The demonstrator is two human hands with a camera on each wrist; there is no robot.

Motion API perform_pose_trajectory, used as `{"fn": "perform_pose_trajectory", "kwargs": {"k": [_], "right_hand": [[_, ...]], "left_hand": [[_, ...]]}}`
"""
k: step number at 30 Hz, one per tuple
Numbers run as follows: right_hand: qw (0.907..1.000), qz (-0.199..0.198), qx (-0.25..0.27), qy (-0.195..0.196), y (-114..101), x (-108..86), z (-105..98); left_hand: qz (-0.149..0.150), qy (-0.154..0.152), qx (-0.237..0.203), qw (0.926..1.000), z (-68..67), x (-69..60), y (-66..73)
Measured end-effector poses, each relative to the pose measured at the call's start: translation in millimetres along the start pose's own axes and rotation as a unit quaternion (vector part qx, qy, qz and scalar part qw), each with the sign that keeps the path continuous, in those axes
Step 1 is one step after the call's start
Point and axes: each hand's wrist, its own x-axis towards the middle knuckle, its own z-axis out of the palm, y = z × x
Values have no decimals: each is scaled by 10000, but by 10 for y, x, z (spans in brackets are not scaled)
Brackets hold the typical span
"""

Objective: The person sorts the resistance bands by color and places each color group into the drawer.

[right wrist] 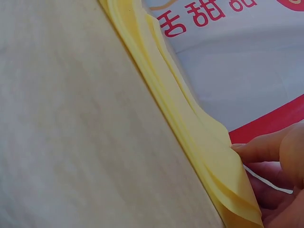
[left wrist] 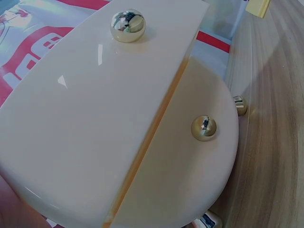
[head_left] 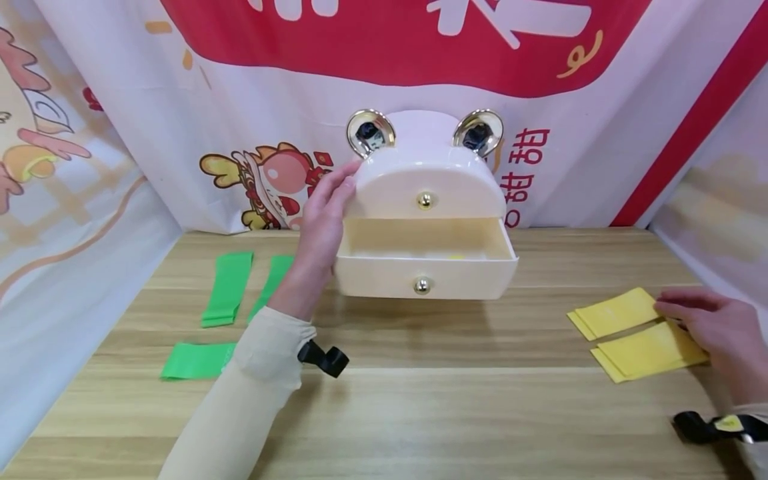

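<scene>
A white drawer chest (head_left: 432, 163) with gold-rimmed round discs and gold knobs stands at the back of the table. Its lower drawer (head_left: 384, 277) is pulled out, with a bit of yellow just visible inside. My left hand (head_left: 321, 230) rests along the chest's left side, fingers mostly straight; only a piece of that hand shows in the left wrist view. At the far right my right hand (head_left: 720, 327) pinches the edge of the farther folded yellow resistance band (head_left: 615, 315) between thumb and fingers. A second yellow band (head_left: 651, 350) lies just in front of it.
Several folded green bands (head_left: 227, 290) lie on the wooden table (head_left: 420, 427) at the left, partly behind my left forearm. A printed cloth (head_left: 576, 160) hangs right behind the chest, and cloth walls flank both sides.
</scene>
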Motion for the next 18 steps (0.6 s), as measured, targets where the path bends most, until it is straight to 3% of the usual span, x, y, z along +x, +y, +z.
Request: {"fn": "perform_pose_trajectory", "kwargs": {"k": [12, 18], "right_hand": [[9948, -137, -1006, 42, -36, -2, 3], [9954, -294, -916, 49, -69, -26, -29]], "left_hand": [[33, 5, 12, 10000, 8, 4, -8], [13, 10, -10, 10000, 5, -1, -12]]}}
